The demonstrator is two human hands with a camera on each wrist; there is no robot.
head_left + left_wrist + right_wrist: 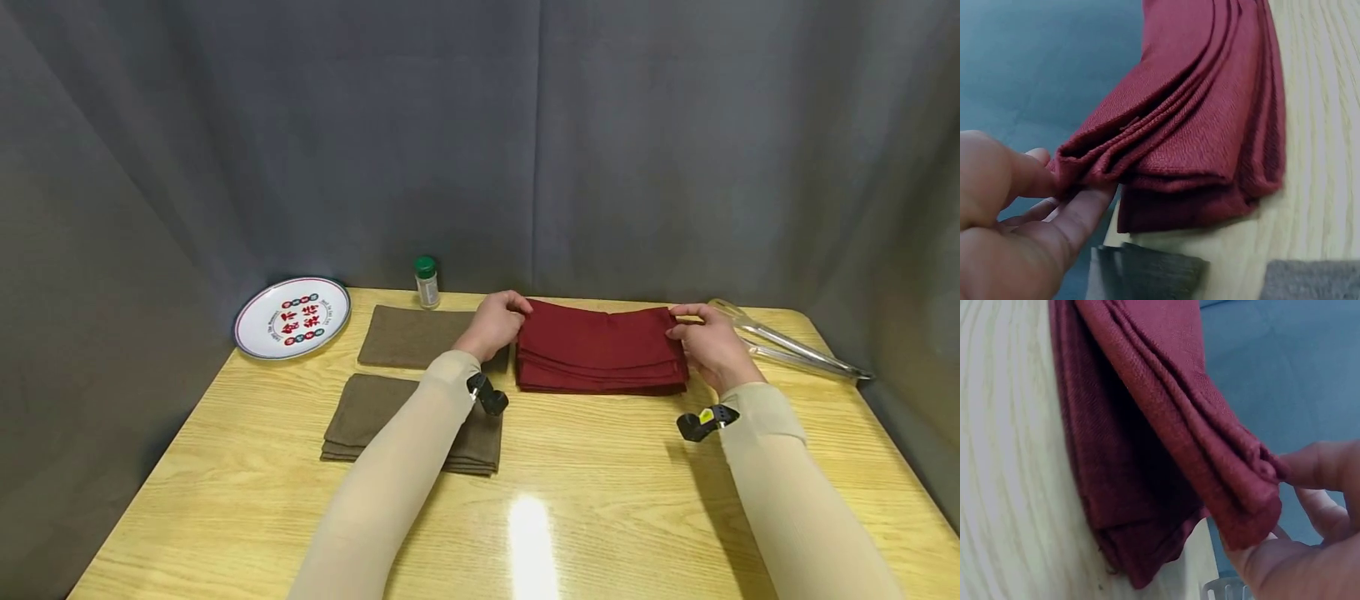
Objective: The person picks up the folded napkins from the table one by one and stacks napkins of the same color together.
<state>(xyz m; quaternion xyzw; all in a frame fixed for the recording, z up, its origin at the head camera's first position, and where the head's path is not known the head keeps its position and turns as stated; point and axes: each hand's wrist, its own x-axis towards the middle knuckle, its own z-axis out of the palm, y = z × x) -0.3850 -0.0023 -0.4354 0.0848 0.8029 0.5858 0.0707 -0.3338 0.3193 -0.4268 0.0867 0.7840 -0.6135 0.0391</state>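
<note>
A folded dark red cloth (596, 337) lies over more folded red cloth at the back of the table, its far edge lifted. My left hand (497, 321) pinches its far left corner; in the left wrist view the thumb and fingers (1085, 209) clasp the gathered layers. At the opposite corner, my right hand (708, 342) pinches the cloth between thumb and fingers, as the right wrist view also shows at the bunched corner (1250, 512). Between the hands the cloth's upper edge sags slightly. Beneath it, the lower red folds (1129, 506) rest on the wood.
Left of the red cloth lie a flat brown cloth (408, 337) and a thicker folded brown stack (375, 408). A green-capped shaker (427, 283) stands behind. At far left is a printed white plate (258, 325); metal tongs (795, 348) lie at right. A grey curtain (450, 150) borders the table.
</note>
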